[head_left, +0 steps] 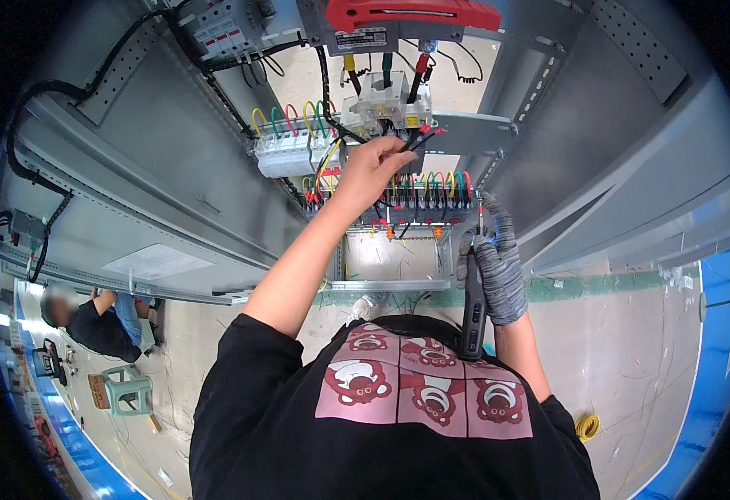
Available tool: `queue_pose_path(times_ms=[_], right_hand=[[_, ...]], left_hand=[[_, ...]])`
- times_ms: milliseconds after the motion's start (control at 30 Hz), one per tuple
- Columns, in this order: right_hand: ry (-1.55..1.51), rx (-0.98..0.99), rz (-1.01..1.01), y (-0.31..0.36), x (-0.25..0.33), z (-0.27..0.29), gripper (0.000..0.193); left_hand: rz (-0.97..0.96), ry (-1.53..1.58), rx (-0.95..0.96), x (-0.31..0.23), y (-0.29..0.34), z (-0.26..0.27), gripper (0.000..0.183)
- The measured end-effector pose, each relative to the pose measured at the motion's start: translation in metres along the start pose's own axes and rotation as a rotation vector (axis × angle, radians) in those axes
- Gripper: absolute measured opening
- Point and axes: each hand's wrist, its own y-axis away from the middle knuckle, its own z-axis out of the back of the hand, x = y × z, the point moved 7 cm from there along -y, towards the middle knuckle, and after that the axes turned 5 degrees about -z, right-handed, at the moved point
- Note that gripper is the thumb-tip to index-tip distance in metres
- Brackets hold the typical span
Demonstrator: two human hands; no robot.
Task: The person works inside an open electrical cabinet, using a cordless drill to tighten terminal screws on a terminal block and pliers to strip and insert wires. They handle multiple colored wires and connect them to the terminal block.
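My bare left hand (373, 171) reaches into the open electrical cabinet, its fingertips closed on thin black wires (419, 142) with red ends. Just behind these wires is a block with clear plastic covers (384, 102). Below the hand runs a row of dark terminal parts (432, 204), fed by yellow, green, red and black wires. My right hand (501, 279), in a grey knitted glove, wraps round a black pen-shaped electric screwdriver (474, 312). Its bit points up, near the right end of the terminal row. Whether the bit touches anything there I cannot tell.
White circuit breakers (286, 156) sit left of my hand; a red-handled switch (415, 12) is above. Grey cabinet panels (623, 217) flank both sides, and a crossbar (390, 286) lies nearer me. At left, another person (102, 325) crouches near a green stool (127, 390).
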Motion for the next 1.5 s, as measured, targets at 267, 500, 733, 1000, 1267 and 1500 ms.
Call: queue_pose_path(times_ms=[267, 500, 733, 1000, 1267, 1500], right_hand=[[0.009, 0.055, 0.027, -0.010, -0.003, -0.011, 0.058], [-0.006, 0.038, -0.037, -0.014, -0.010, -0.008, 0.058], [0.220, 0.107, 0.134, -0.041, -0.001, -0.021, 0.056], [0.121, 0.247, 0.049, -0.076, -0.003, -0.071, 0.052], [-0.103, 0.384, -0.202, -0.088, -0.018, -0.136, 0.046], [-0.098, 0.521, -0.227, -0.090, -0.021, -0.166, 0.046]], left_hand=[[-0.283, -0.121, 0.051, -0.031, 0.018, -0.004, 0.035], [0.074, -0.178, -0.254, 0.010, 0.046, 0.004, 0.023], [0.344, 0.063, -0.215, 0.020, 0.023, -0.013, 0.023], [0.109, -0.369, -0.205, -0.044, 0.073, 0.037, 0.014], [0.120, -0.629, -0.131, -0.072, 0.104, 0.074, 0.016], [0.136, -0.652, -0.046, -0.060, 0.119, 0.098, 0.016]])
